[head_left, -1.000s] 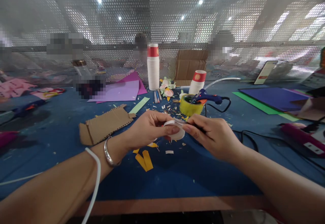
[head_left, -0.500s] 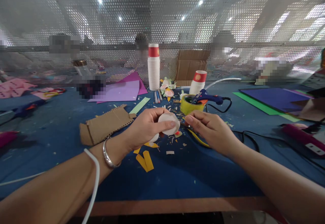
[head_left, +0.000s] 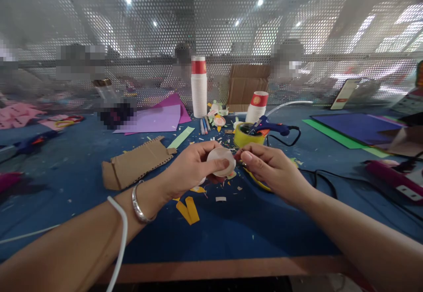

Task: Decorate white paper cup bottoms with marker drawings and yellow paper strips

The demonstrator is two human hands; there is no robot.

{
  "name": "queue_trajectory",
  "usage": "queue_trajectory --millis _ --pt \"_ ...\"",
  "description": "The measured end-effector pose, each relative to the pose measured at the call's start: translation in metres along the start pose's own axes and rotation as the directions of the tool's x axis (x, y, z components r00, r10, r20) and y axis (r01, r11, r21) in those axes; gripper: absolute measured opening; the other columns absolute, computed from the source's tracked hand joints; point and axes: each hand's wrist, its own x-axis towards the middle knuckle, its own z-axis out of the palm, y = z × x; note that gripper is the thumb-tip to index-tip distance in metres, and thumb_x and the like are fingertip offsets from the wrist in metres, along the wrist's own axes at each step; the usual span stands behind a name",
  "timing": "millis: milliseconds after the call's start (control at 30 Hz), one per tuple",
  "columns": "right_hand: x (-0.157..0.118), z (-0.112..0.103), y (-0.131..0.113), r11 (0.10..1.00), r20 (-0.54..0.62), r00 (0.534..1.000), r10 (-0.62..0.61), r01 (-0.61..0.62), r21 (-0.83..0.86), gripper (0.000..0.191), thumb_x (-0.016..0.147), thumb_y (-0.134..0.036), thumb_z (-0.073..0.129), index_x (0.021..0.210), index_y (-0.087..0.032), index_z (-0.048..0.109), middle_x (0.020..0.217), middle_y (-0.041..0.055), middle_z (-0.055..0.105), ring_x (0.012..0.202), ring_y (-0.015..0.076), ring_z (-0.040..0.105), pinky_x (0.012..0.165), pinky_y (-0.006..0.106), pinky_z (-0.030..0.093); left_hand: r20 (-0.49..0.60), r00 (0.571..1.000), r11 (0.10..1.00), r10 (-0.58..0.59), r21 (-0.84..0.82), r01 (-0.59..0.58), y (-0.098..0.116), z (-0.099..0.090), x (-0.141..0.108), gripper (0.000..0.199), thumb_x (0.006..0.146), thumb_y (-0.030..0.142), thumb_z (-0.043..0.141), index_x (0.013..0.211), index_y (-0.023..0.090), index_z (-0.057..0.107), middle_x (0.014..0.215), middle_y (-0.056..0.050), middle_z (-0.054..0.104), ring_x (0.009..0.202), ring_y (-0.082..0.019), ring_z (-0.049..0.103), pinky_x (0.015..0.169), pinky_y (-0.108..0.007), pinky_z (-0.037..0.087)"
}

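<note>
My left hand (head_left: pixel 201 164) is closed on a round white paper disc (head_left: pixel 220 160), thumb flat across its face and fingers behind. At the disc's right edge, my right hand (head_left: pixel 269 164) is closed in a pinch; whatever lies between its fingertips is too small to make out. Under the right hand shows a curved yellow handle (head_left: pixel 261 184), mostly covered. Beneath the left hand are folded yellow paper strips (head_left: pixel 189 210) and small paper scraps. A glue gun (head_left: pixel 274 127) rests in a yellow tape roll (head_left: pixel 248 138) just beyond the right hand.
A cardboard piece (head_left: pixel 139 162) lies left of my hands. Tall stacked paper cups (head_left: pixel 199 93) and a shorter stack (head_left: pixel 256 112) stand behind. Purple sheets (head_left: pixel 152 118), blue sheets (head_left: pixel 350 127), markers (head_left: pixel 205 125), a power strip (head_left: pixel 395 179) and cables are around; a perforated metal screen (head_left: pixel 211 27) closes the back.
My right fingertips are closer to the disc's right edge, and the left fingers now show below the disc. The disc has shifted slightly to the right. The view has moved slightly.
</note>
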Motion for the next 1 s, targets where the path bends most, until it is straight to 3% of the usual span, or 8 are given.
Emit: queue_trajectory --millis 67,167,300,467,800,1000 --pt "-0.001 -0.001 -0.002 0.999 -0.011 1.000 -0.021 0.021 -0.042 0.043 0.095 -0.058 0.048 0.080 -0.019 0.058 0.064 -0.0032 0.042 0.059 0.0113 0.037 0.053 0.025 0.031 -0.014 0.995 0.995 0.100 0.023 -0.099 -0.002 -0.002 0.001 0.020 0.082 0.030 0.072 0.083 0.017 0.058 0.074 0.002 0.060 0.067 -0.010 0.059 0.061 -0.022 0.050" --pt "-0.004 -0.001 -0.005 0.983 -0.020 0.999 -0.050 0.045 -0.178 0.041 0.096 -0.055 0.048 0.081 -0.018 0.058 0.067 -0.0017 0.047 0.062 0.0118 0.041 0.055 0.025 0.032 -0.037 0.966 0.951 0.254 0.193 -0.242 -0.005 -0.006 0.002 0.017 0.084 0.031 0.070 0.085 0.017 0.061 0.079 0.001 0.059 0.073 -0.011 0.057 0.068 -0.023 0.048" --pt "-0.008 -0.001 -0.007 0.946 -0.037 0.997 -0.075 0.059 -0.318 0.040 0.095 -0.055 0.050 0.081 -0.019 0.058 0.063 -0.0035 0.046 0.057 0.0108 0.040 0.053 0.025 0.031 -0.054 0.940 0.850 0.336 0.447 -0.279 -0.005 -0.006 0.000 0.011 0.091 0.029 0.061 0.090 0.020 0.067 0.089 -0.002 0.068 0.083 -0.015 0.061 0.077 -0.027 0.048" --pt "-0.009 0.001 -0.007 0.919 -0.046 0.992 -0.120 0.093 -0.384 0.041 0.094 -0.057 0.050 0.078 -0.019 0.056 0.061 -0.0039 0.045 0.054 0.0102 0.039 0.051 0.025 0.031 -0.044 0.904 0.770 0.425 0.543 -0.336 -0.004 -0.002 -0.002 0.010 0.090 0.021 0.061 0.092 0.022 0.070 0.092 -0.002 0.072 0.084 -0.015 0.063 0.077 -0.026 0.048" --pt "-0.010 -0.001 -0.006 0.891 -0.023 0.972 -0.233 0.205 -0.405 0.034 0.097 -0.045 0.052 0.074 -0.019 0.054 0.059 -0.0053 0.044 0.051 0.0078 0.039 0.051 0.022 0.032 -0.018 0.911 0.773 0.413 0.535 -0.340 -0.006 0.000 -0.004 0.011 0.090 0.025 0.062 0.087 0.019 0.070 0.076 0.000 0.063 0.069 -0.011 0.053 0.065 -0.024 0.041" --pt "-0.012 -0.002 -0.007 0.877 -0.018 0.970 -0.242 0.211 -0.432 0.032 0.097 -0.042 0.053 0.074 -0.020 0.054 0.057 -0.0051 0.046 0.050 0.0082 0.038 0.050 0.023 0.032 -0.004 0.948 0.868 0.318 0.402 -0.290 -0.002 0.002 -0.004 0.010 0.087 0.025 0.066 0.081 0.018 0.069 0.075 0.001 0.063 0.068 -0.010 0.051 0.062 -0.023 0.039"
